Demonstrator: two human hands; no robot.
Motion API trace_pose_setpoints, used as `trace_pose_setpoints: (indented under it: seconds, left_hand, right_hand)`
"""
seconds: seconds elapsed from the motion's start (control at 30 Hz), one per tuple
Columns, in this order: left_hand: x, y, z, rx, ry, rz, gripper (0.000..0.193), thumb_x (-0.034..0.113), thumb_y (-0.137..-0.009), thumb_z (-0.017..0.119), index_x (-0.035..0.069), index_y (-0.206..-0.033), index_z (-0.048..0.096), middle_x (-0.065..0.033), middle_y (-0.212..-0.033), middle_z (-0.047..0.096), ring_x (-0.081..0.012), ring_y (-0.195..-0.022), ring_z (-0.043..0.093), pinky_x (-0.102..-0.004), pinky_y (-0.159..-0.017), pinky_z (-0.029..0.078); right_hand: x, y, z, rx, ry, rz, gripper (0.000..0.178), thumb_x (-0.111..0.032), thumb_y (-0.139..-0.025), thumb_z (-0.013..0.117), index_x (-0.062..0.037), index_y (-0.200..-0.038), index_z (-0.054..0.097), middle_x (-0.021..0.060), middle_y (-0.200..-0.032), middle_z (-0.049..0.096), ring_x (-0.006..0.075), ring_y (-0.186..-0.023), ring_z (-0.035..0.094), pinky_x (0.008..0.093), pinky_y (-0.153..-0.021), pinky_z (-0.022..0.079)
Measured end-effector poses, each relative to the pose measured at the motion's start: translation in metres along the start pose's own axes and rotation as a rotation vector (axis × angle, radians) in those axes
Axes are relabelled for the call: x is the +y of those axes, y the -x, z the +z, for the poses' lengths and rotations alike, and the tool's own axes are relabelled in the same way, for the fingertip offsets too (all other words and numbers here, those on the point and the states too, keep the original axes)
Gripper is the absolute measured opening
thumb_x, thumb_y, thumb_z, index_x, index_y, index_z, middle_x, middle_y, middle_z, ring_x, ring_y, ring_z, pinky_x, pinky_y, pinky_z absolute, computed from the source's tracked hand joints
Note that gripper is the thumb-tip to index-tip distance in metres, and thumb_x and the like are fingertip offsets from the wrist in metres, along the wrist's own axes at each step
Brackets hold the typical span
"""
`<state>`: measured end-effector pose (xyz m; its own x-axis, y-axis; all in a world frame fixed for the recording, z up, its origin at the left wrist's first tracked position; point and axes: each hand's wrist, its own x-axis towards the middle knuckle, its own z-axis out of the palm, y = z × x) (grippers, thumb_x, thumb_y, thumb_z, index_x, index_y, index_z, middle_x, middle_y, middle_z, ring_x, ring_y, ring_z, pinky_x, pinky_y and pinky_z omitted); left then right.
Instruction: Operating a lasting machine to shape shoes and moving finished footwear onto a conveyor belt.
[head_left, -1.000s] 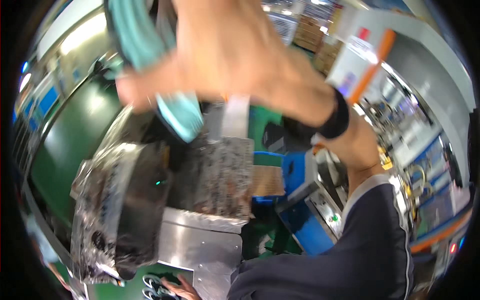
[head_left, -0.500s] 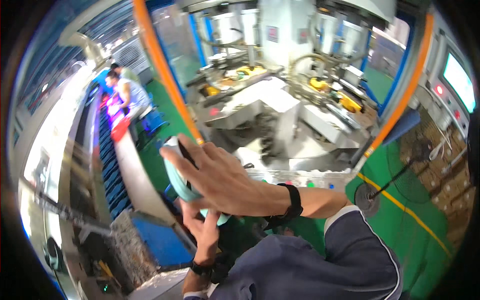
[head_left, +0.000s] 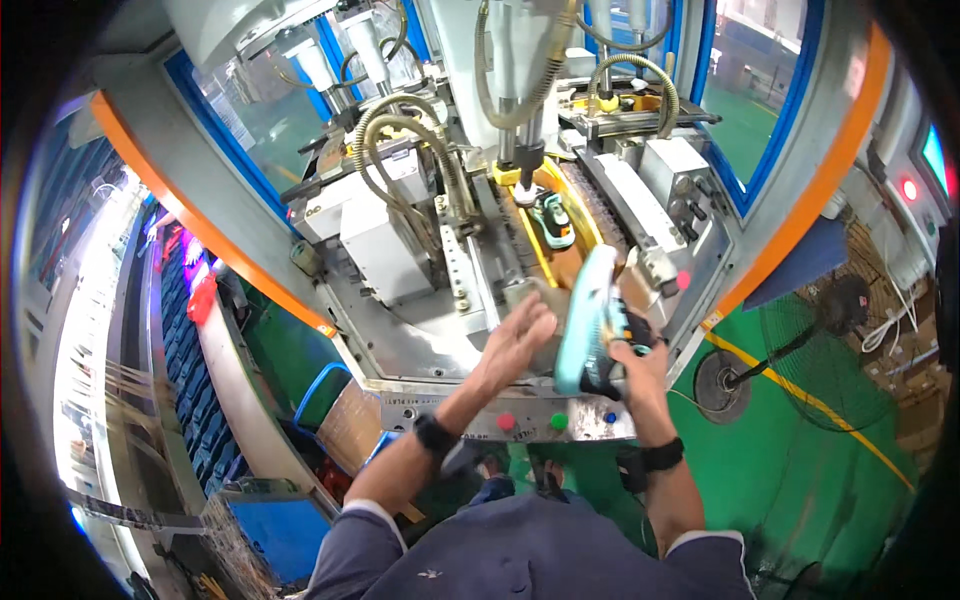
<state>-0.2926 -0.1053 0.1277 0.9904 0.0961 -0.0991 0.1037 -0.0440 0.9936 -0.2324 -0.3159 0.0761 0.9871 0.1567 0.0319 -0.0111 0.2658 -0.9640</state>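
R hand gripping shoe, L hand loosely open, by metal mach., green flr below; L's now off shoe, both on it b4.

View turned square to the machine, left hand now parted from right hand, teal shoe shifted to machine's near edge, second shoe now visible inside.

And the left forearm is slanting far and right, the left hand pointing likewise, fingers loosely bent; near it, the right hand is gripping, right forearm leaning slightly left.
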Motion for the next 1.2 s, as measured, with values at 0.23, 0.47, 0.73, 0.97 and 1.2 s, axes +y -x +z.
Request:
trace_pose_setpoints:
  seconds: [0.23, 0.47, 0.73, 0.97, 1.2]
  left_hand:
    - [-0.082, -0.257, -0.047, 0.538, -0.344, -0.091, 0.072, 0.041, -0.076, 0.076, -0.008, -0.12, 0.047, -0.0263, -0.114, 0.061, -0.035, -0.104, 0.062, -0.0398, -0.091, 0.048]
    - [-0.087, -0.325, -0.076, 0.497, -0.521, -0.481, 0.081, 0.018, -0.078, 0.065, -0.007, -0.14, 0.02, -0.0309, -0.134, 0.046, -0.0423, -0.122, 0.05, -0.0465, -0.106, 0.04]
    - [-0.031, -0.12, -0.13, 0.243, 0.667, -0.369, 0.041, 0.006, -0.085, 0.067, -0.003, -0.122, 0.052, -0.0072, -0.111, 0.062, -0.019, -0.098, 0.062, -0.0354, -0.079, 0.054]
    - [0.001, 0.146, -0.149, 0.587, 0.635, -0.231, 0.057, 0.002, -0.077, 0.072, -0.003, -0.128, 0.049, -0.0074, -0.111, 0.062, -0.0152, -0.1, 0.061, -0.0295, -0.086, 0.052]
    - [0.001, 0.292, -0.084, 1.313, 0.681, -0.098, 0.05, -0.002, -0.083, 0.062, -0.003, -0.131, 0.047, -0.0117, -0.115, 0.062, -0.021, -0.1, 0.064, -0.0322, -0.085, 0.054]
  right_hand:
    - [-0.053, -0.04, -0.056, 0.282, 0.088, -0.074, 0.058, -0.005, -0.072, 0.068, 0.0028, -0.127, 0.052, 0.0075, -0.111, 0.06, 0.0162, -0.098, 0.059, 0.029, -0.09, 0.047]
    - [-0.089, -0.101, -0.045, 0.299, 0.491, -0.152, 0.055, -0.009, -0.071, 0.068, 0.0047, -0.123, 0.055, 0.0072, -0.111, 0.06, 0.0158, -0.1, 0.058, 0.0301, -0.092, 0.045]
    - [-0.081, -0.293, 0.115, -0.11, 1.17, -0.008, 0.06, -0.03, -0.063, 0.076, 0.0088, -0.106, 0.06, 0.0232, -0.094, 0.067, 0.0319, -0.092, 0.066, 0.0373, -0.079, 0.051]
    - [0.085, -0.35, 0.231, -0.256, 1.369, 0.149, 0.052, -0.025, -0.073, 0.071, 0.0023, -0.116, 0.059, 0.0228, -0.111, 0.066, 0.0364, -0.106, 0.064, 0.0415, -0.091, 0.051]
    - [0.215, -0.396, 0.235, -0.207, 1.504, -0.563, 0.058, -0.027, -0.08, 0.059, 0.0202, -0.11, 0.043, 0.0146, -0.07, 0.067, 0.0289, -0.056, 0.066, 0.0396, -0.048, 0.052]
